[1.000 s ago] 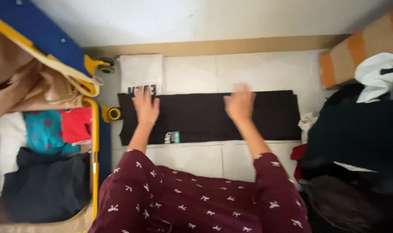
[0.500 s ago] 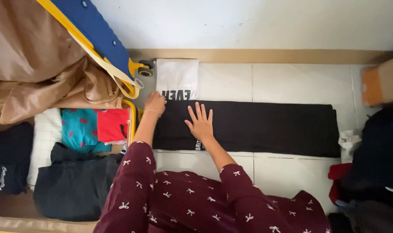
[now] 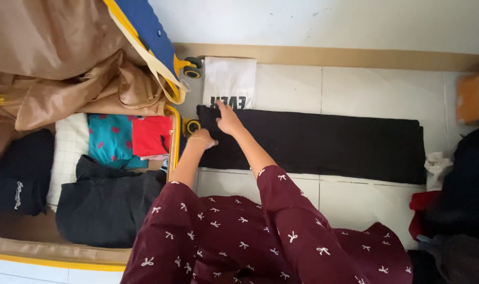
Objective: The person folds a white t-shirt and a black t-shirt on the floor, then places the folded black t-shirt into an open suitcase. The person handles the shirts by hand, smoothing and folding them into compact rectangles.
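Both hands have shifted to the left end of the long black garment (image 3: 323, 144) since the earlier frame. That garment lies flat on the tiled floor (image 3: 355, 87), just right of the open suitcase (image 3: 172, 138). Left hand (image 3: 202, 139) curls closed on the garment's near left corner. Right hand (image 3: 228, 118) pinches its far left edge, just below a folded white shirt (image 3: 229, 79).

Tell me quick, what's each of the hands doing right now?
Left hand: curled closed on the left end of the black folded garment.
Right hand: fingers on the garment's top left corner; grip cannot be told.
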